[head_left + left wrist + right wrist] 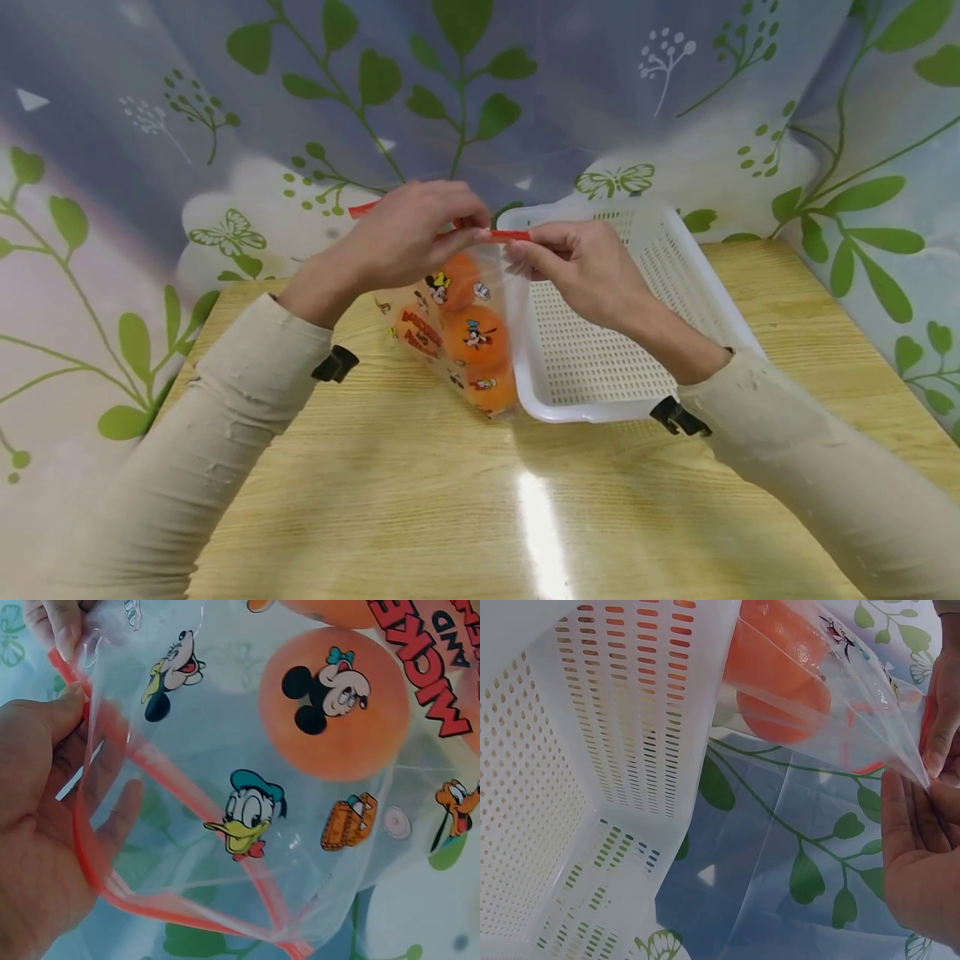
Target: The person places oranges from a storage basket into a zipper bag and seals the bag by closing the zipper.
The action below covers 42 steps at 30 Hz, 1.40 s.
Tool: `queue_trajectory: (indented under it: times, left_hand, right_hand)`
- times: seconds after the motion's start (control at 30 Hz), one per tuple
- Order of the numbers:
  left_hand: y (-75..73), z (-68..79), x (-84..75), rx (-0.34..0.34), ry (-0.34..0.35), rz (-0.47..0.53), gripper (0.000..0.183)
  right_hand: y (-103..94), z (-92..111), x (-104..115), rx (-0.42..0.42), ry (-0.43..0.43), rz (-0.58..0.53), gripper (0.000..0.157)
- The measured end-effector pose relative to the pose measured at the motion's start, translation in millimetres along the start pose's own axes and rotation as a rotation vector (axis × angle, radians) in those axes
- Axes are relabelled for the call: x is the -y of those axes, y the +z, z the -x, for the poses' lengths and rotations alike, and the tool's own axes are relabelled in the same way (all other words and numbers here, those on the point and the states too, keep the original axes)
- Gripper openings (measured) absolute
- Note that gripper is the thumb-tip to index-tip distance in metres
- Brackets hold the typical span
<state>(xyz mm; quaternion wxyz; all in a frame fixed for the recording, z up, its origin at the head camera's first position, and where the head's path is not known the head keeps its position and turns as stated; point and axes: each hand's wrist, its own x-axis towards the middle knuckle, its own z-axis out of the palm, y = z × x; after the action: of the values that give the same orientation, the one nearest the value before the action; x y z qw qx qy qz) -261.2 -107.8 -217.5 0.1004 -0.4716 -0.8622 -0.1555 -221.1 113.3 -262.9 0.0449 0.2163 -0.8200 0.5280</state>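
A clear plastic zip bag [487,392] with cartoon prints and a red zip strip [169,776] stands on the table, several oranges [472,333] inside it. The left hand [423,229] pinches the bag's top edge near the strip; in the left wrist view, the left thumb lies on the red strip and the other fingers show through the plastic. At the corner beside it, the right hand [588,271] pinches the end of the strip between thumb and fingers. Both hands' fingertips are close together. Below the left hand, the strip spreads into two lines in the left wrist view.
A white perforated plastic basket [551,412] stands right of the bag, its near left rim close against it. The wooden table [420,500] reaches a leaf-patterned cloth backdrop [562,108]. Black wrist mounts [335,364] sit on both sleeves.
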Motion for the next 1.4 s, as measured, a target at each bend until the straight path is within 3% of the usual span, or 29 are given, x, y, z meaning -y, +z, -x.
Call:
queue_trajectory:
  times: [0.33,0.5,0.87,1.0,1.2,1.4]
  left_hand:
    - [-1.5,9.4,12.7,0.003,-0.017,-0.038,0.011]
    - [-4.3,20.9,22.8,-0.009,-0.047,-0.087,0.013]
    - [-14.7,61.6,44.3,-0.004,-0.223,-0.080,0.012]
    - [-17.4,80.8,54.0,-0.033,-0.252,-0.102,0.010]
    - [-23.5,111.7,65.8,-0.069,-0.280,-0.058,0.009]
    - [-27.1,138.2,73.0,-0.084,-0.363,-0.040,0.012]
  right_hand:
    - [0.8,0.1,0.4,-0.008,0.023,0.009,0.024]
    - [0.8,-1.9,-1.0,-0.020,0.003,-0.006,0.022]
    - [-1.4,-7.3,-6.5,-0.002,0.025,-0.080,0.025]
    - [-4.8,-8.7,-11.5,-0.014,0.043,-0.079,0.025]
    - [-8.4,-12.0,-16.2,-0.045,0.065,-0.096,0.022]
    - [-10.2,-14.8,-20.0,-0.044,0.070,-0.090,0.022]
